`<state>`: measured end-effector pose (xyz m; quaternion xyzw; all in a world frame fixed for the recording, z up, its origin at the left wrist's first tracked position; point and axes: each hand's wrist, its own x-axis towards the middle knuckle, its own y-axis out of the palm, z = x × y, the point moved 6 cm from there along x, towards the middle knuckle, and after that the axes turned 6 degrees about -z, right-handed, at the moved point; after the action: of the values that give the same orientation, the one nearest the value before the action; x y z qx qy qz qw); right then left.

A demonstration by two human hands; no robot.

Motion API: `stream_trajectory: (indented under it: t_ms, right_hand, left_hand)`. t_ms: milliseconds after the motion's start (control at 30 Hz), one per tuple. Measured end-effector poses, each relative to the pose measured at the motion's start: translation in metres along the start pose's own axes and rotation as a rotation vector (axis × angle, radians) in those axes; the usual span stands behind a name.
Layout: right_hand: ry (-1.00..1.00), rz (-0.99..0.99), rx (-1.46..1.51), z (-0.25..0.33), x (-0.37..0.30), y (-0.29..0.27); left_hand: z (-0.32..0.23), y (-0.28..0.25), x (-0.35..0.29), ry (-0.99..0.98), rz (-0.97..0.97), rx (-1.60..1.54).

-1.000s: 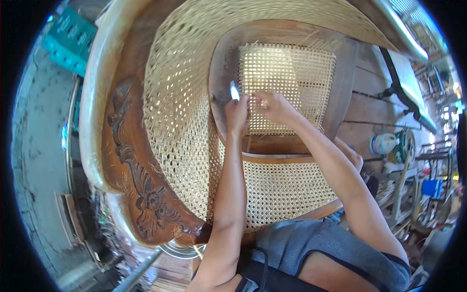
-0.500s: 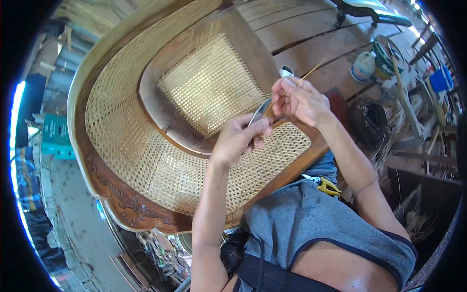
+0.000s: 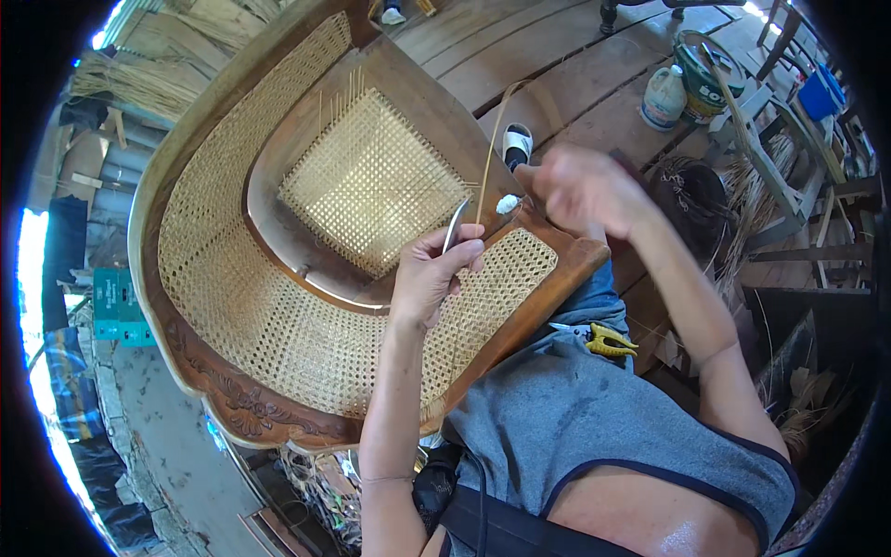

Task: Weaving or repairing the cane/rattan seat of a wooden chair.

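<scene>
Pinching a slim metal blade (image 3: 455, 225) between thumb and fingers, the left hand (image 3: 434, 271) is closed, blade tip pointing up, over the near part of a carved wooden armchair (image 3: 249, 408). Thin cane strip (image 3: 489, 162) rises from beside the left fingertips and arcs over to the right at its top; whether the same pinch holds it, cannot tell. Right hand (image 3: 587, 193) is motion-blurred, off to the right past the chair's corner; finger closure and any held item cannot be told. Small white lump (image 3: 507, 203) sits at the wooden corner between the two hands. Just beyond the left hand is the woven cane seat panel (image 3: 371, 176), loose strand ends sticking out along its upper-left edge; more cane webbing (image 3: 232, 278) fills the curved frame around it. Yellow-handled pruning shears (image 3: 608, 341) rest on the person's lap, near the grey top (image 3: 575, 408). Farther out: whitish jug (image 3: 664, 100) beside a green bucket (image 3: 710, 79) on the plank floor (image 3: 594, 88), blue container (image 3: 821, 93) upper right, teal crate (image 3: 121, 306) far left.
</scene>
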<state>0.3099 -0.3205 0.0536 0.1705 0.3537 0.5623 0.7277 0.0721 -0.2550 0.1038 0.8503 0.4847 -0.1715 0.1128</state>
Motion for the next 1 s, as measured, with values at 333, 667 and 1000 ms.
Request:
stream_trajectory:
  t_ms: [333,667,1000]
  right_hand:
    - [-0.347,-0.129,-0.344,-0.025,0.004,0.029]
    - [-0.615,-0.365,-0.321,0.104,0.059,-0.063]
    - [0.048,0.073,-1.211,0.057,-0.012,-0.015]
  left_hand:
    - [0.022,0.008,0.013,-0.114,0.133,0.041]
    - [0.041,-0.024,0.008,-0.187,0.225,0.138]
    - [0.033,-0.013,0.032,-0.032,0.108,-0.086]
